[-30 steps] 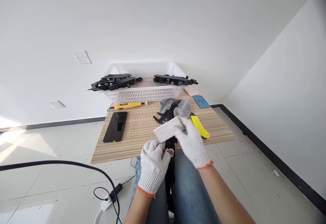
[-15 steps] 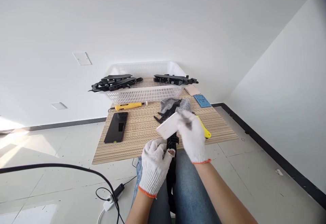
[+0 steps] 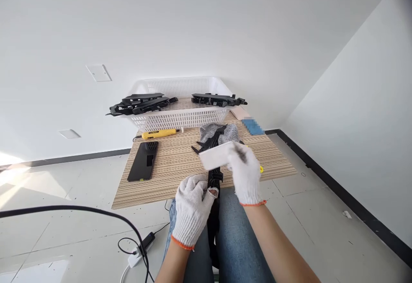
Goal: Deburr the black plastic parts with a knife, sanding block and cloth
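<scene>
A long black plastic part [image 3: 215,175] runs from the grey cloth [image 3: 230,133] on the table back over the near edge, down between my knees. My left hand [image 3: 193,201], in a white knit glove with the thumb tip bare, is closed around it near the table edge. My right hand [image 3: 245,175], gloved too and with a dark smudge on the glove, pinches a flat white rectangular sheet [image 3: 215,156]. This sheet lies across the black part and hides some of it; whether they touch I cannot tell. A yellow tool handle [image 3: 261,169] shows partly behind my right hand.
A white plastic basket [image 3: 180,120] holding several black parts [image 3: 141,104] stands at the back of the table [image 3: 174,162]. On the left are a yellow pen-like tool [image 3: 159,133] and a phone [image 3: 143,161]. A blue sheet [image 3: 252,126] lies back right. A black cable [image 3: 80,208] hangs lower left.
My right hand has shifted slightly and turned the white sheet to lie more level across the black part. My left hand keeps its grip. The whole view has moved a little.
</scene>
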The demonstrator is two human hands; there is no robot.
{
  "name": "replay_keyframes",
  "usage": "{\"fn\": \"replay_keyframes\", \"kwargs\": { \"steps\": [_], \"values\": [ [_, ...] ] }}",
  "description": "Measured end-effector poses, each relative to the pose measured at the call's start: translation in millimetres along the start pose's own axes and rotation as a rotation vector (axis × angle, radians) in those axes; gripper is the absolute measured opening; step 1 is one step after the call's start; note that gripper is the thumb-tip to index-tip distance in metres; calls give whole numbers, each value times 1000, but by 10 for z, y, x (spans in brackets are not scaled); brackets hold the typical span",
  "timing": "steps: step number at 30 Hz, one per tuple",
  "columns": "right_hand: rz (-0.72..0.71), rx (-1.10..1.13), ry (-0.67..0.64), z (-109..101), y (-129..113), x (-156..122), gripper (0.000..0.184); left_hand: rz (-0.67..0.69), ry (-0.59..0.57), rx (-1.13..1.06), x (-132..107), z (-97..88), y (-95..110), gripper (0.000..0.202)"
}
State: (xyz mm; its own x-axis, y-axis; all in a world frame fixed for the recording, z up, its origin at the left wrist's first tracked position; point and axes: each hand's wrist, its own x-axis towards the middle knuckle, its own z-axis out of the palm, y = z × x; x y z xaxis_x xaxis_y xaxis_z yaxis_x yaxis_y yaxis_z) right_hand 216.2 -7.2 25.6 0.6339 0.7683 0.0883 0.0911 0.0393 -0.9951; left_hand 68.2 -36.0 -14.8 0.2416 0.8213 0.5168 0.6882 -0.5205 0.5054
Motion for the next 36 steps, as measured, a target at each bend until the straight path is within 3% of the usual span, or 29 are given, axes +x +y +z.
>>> {"fn": "replay_keyframes", "kwargs": {
  "steps": [4,8,11,14,18,21,24,28,31,34,36],
  "values": [
    [69,34,-137,-46,-31,12,41,6,-2,21,6,-9,3,12],
    [185,153,-35,-72,-33,45,42,27,3,20,3,-3,-2,13],
    [249,162,-179,-95,-20,34,42,14,15,45,1,3,-5,13],
    [264,165,-109,-133,-25,4,41,20,13,44,2,1,-6,15],
    [264,100,-201,-173,-52,-12,36,29,21,47,5,2,-10,17],
    [284,97,-120,-192,-78,-1,36,42,23,29,5,7,-11,18],
    [279,35,-253,-204,-101,10,36,37,25,38,3,10,-11,17],
    [310,110,-129,-197,-114,10,41,39,11,28,-1,11,-16,16],
    [315,130,-193,-165,-106,-4,40,24,8,39,-4,16,-20,15],
    [318,177,-99,-140,-99,-18,40,26,9,25,-5,21,-20,15],
    [315,153,-148,-138,-98,-20,39,26,10,28,-4,21,-18,16]
  ]
}}
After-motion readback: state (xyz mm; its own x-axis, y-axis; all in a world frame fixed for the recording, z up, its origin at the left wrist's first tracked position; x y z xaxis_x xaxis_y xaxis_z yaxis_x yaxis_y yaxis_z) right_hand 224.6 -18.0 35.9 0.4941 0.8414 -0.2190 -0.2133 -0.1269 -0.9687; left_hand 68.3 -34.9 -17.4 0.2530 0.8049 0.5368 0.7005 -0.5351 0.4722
